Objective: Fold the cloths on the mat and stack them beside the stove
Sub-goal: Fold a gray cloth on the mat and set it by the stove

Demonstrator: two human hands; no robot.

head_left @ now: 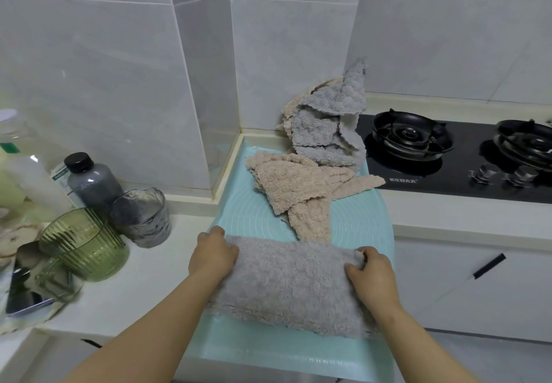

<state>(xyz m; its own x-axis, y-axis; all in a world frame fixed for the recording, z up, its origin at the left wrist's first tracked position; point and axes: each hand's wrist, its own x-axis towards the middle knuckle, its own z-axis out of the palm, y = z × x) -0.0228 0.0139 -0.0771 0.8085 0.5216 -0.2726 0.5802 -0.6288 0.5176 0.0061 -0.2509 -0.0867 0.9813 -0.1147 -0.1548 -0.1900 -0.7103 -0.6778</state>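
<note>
Both hands — left (212, 256), right (371, 272) — grip the ends of a grey cloth (291, 284) on the mat (254, 212).

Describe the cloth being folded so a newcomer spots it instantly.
Find the mint mat left of the stove. At its near end lies a grey cloth, left hand and right hand gripping its ends. It alone is smoothed flat; the other cloths are crumpled.

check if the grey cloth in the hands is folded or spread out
Folded over, it seems: the grey cloth has a thick, rounded far edge, and the left hand and right hand pinch its far corners.
</note>
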